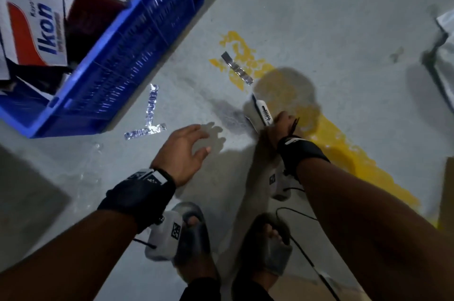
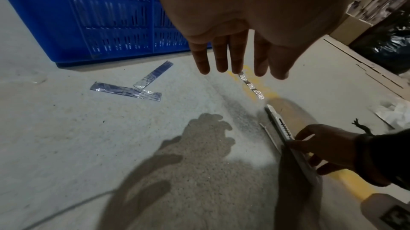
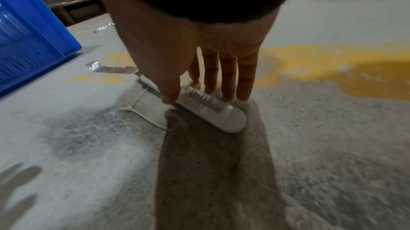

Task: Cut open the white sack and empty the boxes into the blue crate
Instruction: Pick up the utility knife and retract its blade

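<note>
A white utility knife (image 1: 264,110) (image 2: 281,125) (image 3: 210,109) lies on the grey concrete floor. My right hand (image 1: 282,126) (image 3: 195,93) pinches its handle between thumb and fingers, low against the floor. My left hand (image 1: 186,146) (image 2: 233,58) hovers open above bare floor to the knife's left, fingers spread and holding nothing. The blue crate (image 1: 137,37) (image 2: 99,14) (image 3: 26,40) stands at the upper left with several red-and-white boxes (image 1: 32,13) in it. Crumpled white material (image 2: 395,114) shows at the right edge; I cannot tell whether it is the sack.
Silver foil strips (image 1: 151,106) (image 2: 126,89) lie between the crate and my left hand, and another foil strip (image 1: 237,68) (image 3: 111,69) lies just beyond the knife tip. A worn yellow paint line (image 1: 344,148) crosses the floor. My slippered feet (image 1: 194,234) are below. Flat cardboard (image 2: 355,61) lies at the right.
</note>
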